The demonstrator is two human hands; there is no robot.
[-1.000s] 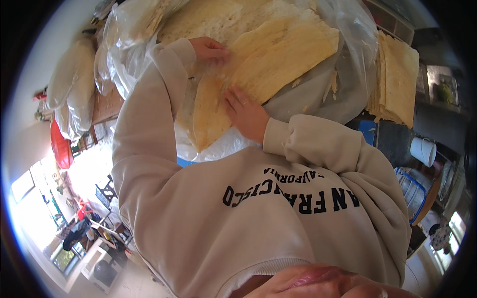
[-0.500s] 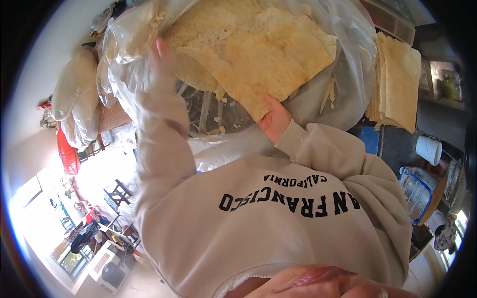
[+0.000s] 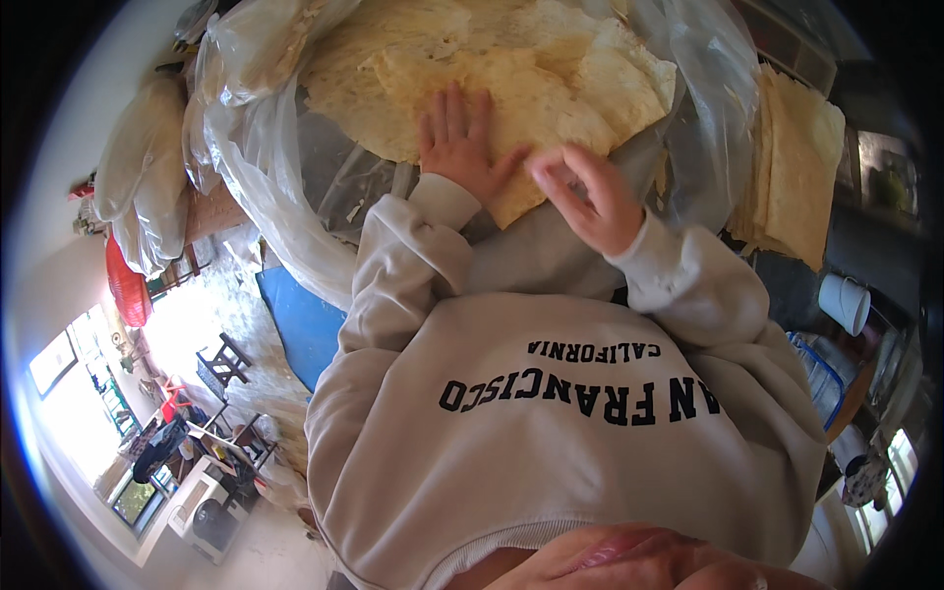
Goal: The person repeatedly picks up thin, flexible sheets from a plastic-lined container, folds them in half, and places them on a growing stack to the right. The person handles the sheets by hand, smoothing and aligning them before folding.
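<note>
A broad, thin, yellowish sheet, much like a crisp flatbread (image 3: 536,98), lies with ragged edges over other such sheets. It rests on translucent plastic (image 3: 723,108) that spreads and bunches around it. My left hand (image 3: 457,143) presses flat on the sheet near its close edge, fingers spread. To the right, my right hand (image 3: 590,200) is lifted by the sheet's near corner, slightly blurred. Its fingers are loosely curved with the thumb apart, and nothing shows between them.
A folded stack of similar sheets (image 3: 795,167) stands at the right. Filled plastic bags (image 3: 146,162) sit at the left, by a red lantern-like object (image 3: 128,282). A white bucket (image 3: 844,302) is at the right, and a small dark stool (image 3: 224,366) stands on the floor at the left.
My left hand has come from the far left plastic onto the sheet and lies flat. My right hand has let go of the sheet's corner and lifted rightward. The sheet's front part has shifted.
</note>
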